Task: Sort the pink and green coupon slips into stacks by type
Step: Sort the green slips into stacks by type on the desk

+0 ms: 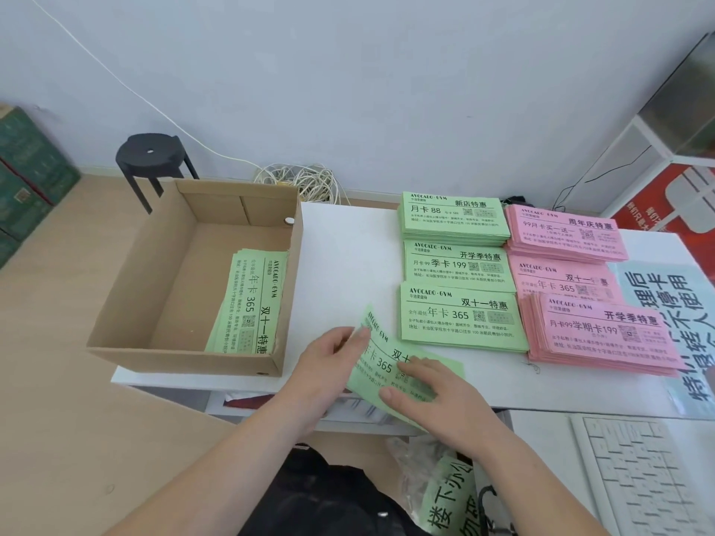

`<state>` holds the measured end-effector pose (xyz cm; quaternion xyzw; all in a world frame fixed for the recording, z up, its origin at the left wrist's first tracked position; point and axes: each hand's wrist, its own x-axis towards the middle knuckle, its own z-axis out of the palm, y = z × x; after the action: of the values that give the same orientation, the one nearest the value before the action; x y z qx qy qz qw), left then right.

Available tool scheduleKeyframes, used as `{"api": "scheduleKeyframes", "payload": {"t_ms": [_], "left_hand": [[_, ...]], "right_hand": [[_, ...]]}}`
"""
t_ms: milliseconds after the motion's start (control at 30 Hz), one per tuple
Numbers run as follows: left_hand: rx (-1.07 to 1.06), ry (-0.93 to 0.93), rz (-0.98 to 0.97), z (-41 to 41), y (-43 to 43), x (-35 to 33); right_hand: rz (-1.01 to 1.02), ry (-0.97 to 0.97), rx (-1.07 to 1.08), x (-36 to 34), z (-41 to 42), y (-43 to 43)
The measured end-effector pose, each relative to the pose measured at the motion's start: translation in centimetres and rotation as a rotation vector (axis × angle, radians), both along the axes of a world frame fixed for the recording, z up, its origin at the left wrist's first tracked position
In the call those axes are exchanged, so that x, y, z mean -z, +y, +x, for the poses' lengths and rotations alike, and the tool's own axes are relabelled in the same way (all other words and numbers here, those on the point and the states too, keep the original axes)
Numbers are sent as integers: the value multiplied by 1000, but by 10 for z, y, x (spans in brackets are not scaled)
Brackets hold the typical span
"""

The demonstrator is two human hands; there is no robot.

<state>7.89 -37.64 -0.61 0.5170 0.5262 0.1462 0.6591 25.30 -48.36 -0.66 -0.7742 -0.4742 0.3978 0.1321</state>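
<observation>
Green slip [381, 363] held in both hands at the near edge of the table [348, 257].

The left hand [329, 365] pinches the slip's raised left end, while the right hand [441, 396] lies flat on it, fingers [414, 367] straight and pressing. Just beyond those fingers sits the nearest green stack [460, 315], with the same print, and the pink stacks [596, 334] are further right. Left of the left hand's fingers, a cardboard box [154, 272] holds more green slips [247, 303].

Pale wall [348, 71], wood-tone floor [69, 303], black stool [153, 156] behind white table [348, 245]
</observation>
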Motion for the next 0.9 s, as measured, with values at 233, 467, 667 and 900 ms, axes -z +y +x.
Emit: {"api": "scheduleKeyframes", "payload": {"t_ms": [233, 467, 667, 900], "left_hand": [[173, 102, 349, -6, 2, -7], [282, -27, 393, -22, 1, -33], [182, -87, 450, -20, 15, -29], [120, -5, 465, -11, 11, 10]], "right_hand": [[298, -20, 407, 33, 20, -23], [326, 463, 718, 22, 34, -39], [456, 545, 750, 7, 42, -35], [548, 131, 540, 1, 54, -24]]}}
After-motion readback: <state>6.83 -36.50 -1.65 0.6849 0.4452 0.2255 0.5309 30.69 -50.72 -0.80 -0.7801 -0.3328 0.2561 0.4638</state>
